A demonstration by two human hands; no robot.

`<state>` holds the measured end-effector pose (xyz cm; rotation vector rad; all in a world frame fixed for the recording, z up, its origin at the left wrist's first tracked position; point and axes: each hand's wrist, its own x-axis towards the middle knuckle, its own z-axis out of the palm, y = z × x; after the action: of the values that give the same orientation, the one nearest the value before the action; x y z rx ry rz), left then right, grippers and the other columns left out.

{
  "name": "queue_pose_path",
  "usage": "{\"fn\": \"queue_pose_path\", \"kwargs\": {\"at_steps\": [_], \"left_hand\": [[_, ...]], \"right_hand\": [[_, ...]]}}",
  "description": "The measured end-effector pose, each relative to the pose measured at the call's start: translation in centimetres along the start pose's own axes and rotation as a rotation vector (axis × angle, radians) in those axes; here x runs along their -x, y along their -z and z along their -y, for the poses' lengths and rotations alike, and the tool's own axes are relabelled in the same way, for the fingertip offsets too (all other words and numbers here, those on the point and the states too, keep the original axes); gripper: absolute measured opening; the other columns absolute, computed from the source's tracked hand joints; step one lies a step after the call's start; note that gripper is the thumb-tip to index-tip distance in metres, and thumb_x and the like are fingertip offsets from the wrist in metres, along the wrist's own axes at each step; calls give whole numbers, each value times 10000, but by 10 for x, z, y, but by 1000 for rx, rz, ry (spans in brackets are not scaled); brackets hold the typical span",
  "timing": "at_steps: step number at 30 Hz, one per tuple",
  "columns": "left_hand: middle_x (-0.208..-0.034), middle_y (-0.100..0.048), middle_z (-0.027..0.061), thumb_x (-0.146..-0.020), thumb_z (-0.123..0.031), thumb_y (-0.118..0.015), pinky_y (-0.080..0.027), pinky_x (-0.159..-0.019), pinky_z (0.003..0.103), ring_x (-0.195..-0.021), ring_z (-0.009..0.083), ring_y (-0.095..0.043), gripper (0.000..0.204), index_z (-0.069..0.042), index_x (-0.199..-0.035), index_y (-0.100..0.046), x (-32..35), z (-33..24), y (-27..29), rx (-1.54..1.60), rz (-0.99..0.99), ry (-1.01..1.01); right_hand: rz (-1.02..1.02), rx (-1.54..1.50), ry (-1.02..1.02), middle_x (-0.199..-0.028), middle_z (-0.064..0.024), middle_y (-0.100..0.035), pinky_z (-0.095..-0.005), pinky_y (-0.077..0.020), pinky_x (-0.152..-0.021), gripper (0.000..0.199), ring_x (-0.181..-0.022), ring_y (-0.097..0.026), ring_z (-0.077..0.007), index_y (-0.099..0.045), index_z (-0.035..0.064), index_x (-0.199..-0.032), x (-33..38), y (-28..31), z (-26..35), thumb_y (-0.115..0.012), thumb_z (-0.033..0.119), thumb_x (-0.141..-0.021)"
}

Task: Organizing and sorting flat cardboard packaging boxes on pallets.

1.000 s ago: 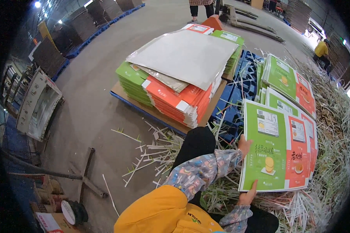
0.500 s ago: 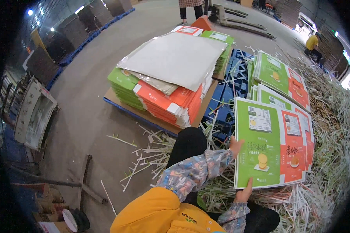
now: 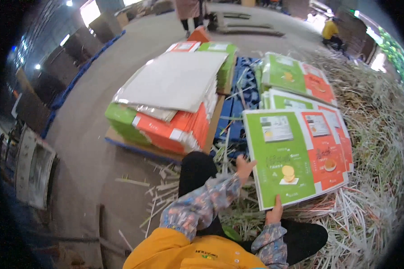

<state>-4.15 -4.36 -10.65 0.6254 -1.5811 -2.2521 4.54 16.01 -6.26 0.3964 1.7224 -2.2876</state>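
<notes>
Both hands, left hand (image 3: 245, 167) and right hand (image 3: 274, 214), grip green-orange flat carton (image 3: 296, 154) over straw (image 3: 381, 206).

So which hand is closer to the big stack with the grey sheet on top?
Left. The left hand grips the green and orange sheet's left edge, toward the stack; the right hand holds its bottom edge, farther away.

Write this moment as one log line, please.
left hand: on sheet's left edge | right hand: grips bottom edge | printed cardboard sheet: held flat over stack
</notes>
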Motion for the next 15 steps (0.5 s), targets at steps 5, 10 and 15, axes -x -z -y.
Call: {"fn": "queue_pose_path", "kwargs": {"at_steps": [5,10,15], "left_hand": [[-961,-572,159,-733,-63,-613,-503,-648,356,-819,239,-587,347,50,-1038,-491,73,-11,-25,420,190,664],[-962,-574,149,-750,-24,-574,-508,-683,370,-808,256,-587,298,45,-1029,-497,95,-3,-40,291,180,580],[-964,-574,148,-747,-18,-566,-500,-715,363,-814,254,-586,306,52,-1037,-496,91,-11,-32,376,224,592]], "right_hand": [[-55,-357,-107,-1102,-75,-487,-313,-440,-774,356,-957,-503,-181,-411,0,-1163,-4,-13,-6,-418,227,-888],[-3,-508,-118,-1077,-79,-500,-335,-444,-737,369,-912,-521,-199,-420,-4,-1145,-11,-3,-16,-480,222,-860],[-185,-302,-24,-969,-49,-524,-312,-466,-641,301,-831,-536,-164,-438,66,-1081,-13,19,7,-418,288,-880]]}}
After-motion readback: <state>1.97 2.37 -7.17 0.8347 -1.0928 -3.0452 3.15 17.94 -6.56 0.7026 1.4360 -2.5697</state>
